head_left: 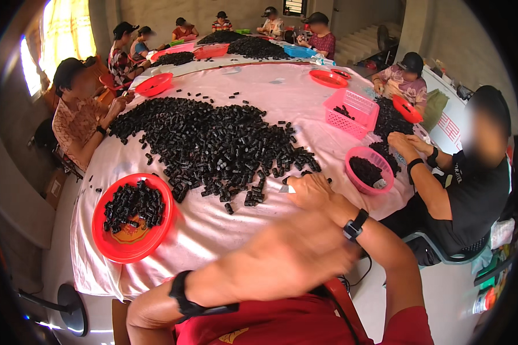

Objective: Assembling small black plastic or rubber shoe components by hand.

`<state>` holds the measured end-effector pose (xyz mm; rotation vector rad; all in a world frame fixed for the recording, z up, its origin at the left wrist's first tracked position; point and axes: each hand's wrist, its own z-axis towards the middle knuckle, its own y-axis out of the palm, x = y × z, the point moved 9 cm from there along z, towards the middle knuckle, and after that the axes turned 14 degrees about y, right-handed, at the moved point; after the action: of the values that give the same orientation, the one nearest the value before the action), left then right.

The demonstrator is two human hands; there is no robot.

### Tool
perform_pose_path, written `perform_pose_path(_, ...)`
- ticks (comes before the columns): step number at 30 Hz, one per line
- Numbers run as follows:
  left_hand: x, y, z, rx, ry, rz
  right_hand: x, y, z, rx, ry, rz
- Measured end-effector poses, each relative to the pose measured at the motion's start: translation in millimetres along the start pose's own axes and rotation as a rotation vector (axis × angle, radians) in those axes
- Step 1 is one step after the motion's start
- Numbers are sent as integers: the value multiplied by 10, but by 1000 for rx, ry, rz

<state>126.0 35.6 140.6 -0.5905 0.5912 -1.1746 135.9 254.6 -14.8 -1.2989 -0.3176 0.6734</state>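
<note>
My left hand (pixel 302 244) is smeared by motion in front of my body, reaching across toward my right wrist; its fingers cannot be made out. My right hand (pixel 312 191) is closed at the near right end of the heap, and a small flat whitish piece (pixel 287 188) juts out from its fingers. Dark bits show at its knuckles, partly hidden. A big heap of short black cylindrical pieces (pixel 207 144) spreads over the pink cloth just beyond. To the left, a red round basin (pixel 101 221) holds more of these black pieces.
A pink round basket (pixel 357 187) and a pink rectangular basket (pixel 367 123) stand to the right on the cloth-covered table (pixel 270 86). A person in black (pixel 466 195) sits close on my right, another person (pixel 75 121) on the left. Several others sit farther along.
</note>
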Motion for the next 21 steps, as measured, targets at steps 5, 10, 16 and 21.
perform_pose_path(5,899,763,374,32,447,-119,-126,60,-12,-35,-131,-70)
perform_pose_path(10,1343,1189,811,-4,549,-292,-157,57,-48,-51,-202,-98)
perform_pose_path(16,1706,1899,1073,-76,473,-495,-168,67,-107,-41,-240,-163)
perform_pose_path(21,1491,1700,969,-149,413,-653,-115,34,-190,-12,-279,-138)
